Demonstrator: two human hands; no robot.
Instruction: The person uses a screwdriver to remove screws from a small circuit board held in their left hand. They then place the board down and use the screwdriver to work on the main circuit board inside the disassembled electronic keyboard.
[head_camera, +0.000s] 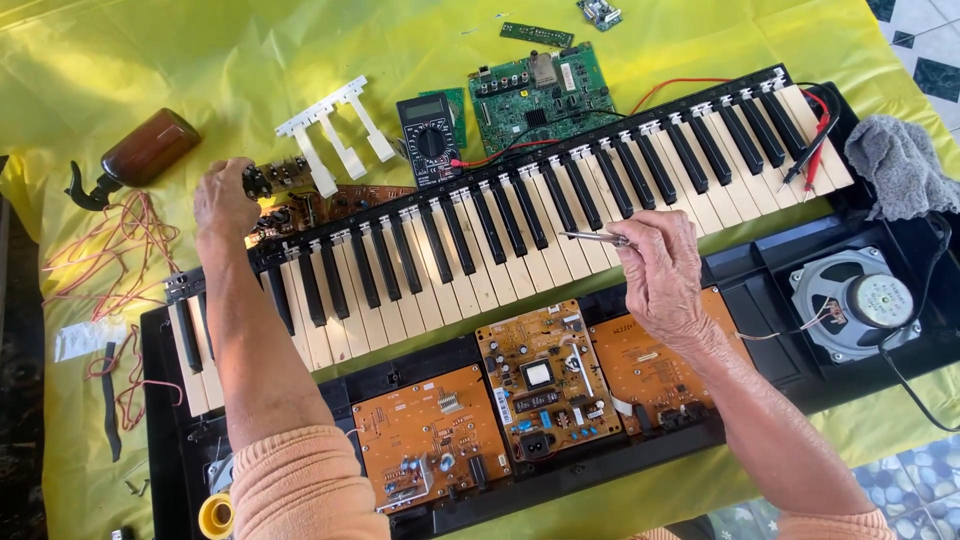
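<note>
Thin metal screwdriver (593, 237) sits pinched in the right hand (660, 270), its tip over the black-and-cream keyboard key bed (500, 225); it looks light, stiff and slick, best held at the handle end. The left hand (225, 200) has a closed grip on a small brown circuit board (283, 176) at the key bed's far-left end. Beyond lie a black multimeter (430, 140), a green circuit board (540, 90) and the yellow-covered tabletop (250, 50).

Glossy plastic keys (480, 240); shiny yellow sheet (250, 50); matt grey cloth (900, 165); brown glossy bottle (150, 145).
</note>
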